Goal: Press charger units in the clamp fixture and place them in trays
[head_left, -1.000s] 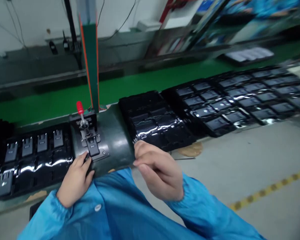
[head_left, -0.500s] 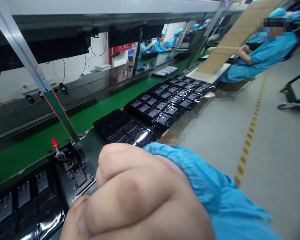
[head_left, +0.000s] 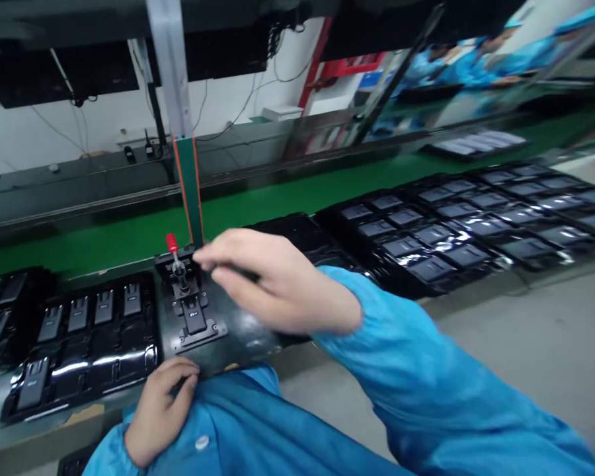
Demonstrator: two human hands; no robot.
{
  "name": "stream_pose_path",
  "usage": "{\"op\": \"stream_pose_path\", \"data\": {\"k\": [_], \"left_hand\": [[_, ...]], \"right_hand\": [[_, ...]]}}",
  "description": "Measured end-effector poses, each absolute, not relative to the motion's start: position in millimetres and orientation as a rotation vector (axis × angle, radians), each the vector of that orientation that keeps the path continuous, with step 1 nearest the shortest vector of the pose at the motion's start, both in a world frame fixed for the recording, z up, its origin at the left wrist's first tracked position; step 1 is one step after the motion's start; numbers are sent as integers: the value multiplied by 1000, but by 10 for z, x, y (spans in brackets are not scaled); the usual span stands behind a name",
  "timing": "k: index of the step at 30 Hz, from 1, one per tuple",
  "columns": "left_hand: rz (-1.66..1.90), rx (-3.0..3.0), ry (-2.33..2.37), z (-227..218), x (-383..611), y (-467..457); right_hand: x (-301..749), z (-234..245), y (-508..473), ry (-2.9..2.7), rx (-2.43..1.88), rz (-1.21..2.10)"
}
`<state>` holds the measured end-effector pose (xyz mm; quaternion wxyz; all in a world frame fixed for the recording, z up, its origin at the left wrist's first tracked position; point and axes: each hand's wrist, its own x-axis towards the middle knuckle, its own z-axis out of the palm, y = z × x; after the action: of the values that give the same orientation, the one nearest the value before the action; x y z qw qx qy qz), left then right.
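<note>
A toggle clamp fixture (head_left: 181, 274) with a red-tipped lever (head_left: 172, 243) stands on the bench in front of me. In it lies a dark, flat plastic device (head_left: 194, 316) of a kind I cannot make out. Just right of the lever is my right hand (head_left: 277, 284), its thumb and fingers slightly apart, with nothing visible held. My left hand (head_left: 163, 406) rests at the bench's near edge, loosely bent and empty, below a black tray (head_left: 104, 370) that carries several similar devices.
Several black trays of grey parts (head_left: 436, 244) line the bench to the right. A green conveyor belt (head_left: 272, 192) runs behind, with a tray of white pieces (head_left: 476, 143) on it. A metal post (head_left: 181, 125) rises behind the fixture. People in blue sit beyond.
The view has swung left and down. My right hand, a closed fist close to the camera before, is now farther out beside the clamp lever. My left hand shows at the bench edge.
</note>
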<state>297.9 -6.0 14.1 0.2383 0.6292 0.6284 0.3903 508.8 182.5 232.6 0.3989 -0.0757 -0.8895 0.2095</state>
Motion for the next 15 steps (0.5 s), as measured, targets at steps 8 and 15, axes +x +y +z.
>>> {"op": "stream_pose_path", "data": {"k": [8,15], "left_hand": [[1104,1408,2109,58,2606,-628],[1149,1575,2219,241,2318,-535]], "right_hand": [[3913,1736,2781,-2383,-813,867],[3741,1618,2832,-2247,-792,1034]]}}
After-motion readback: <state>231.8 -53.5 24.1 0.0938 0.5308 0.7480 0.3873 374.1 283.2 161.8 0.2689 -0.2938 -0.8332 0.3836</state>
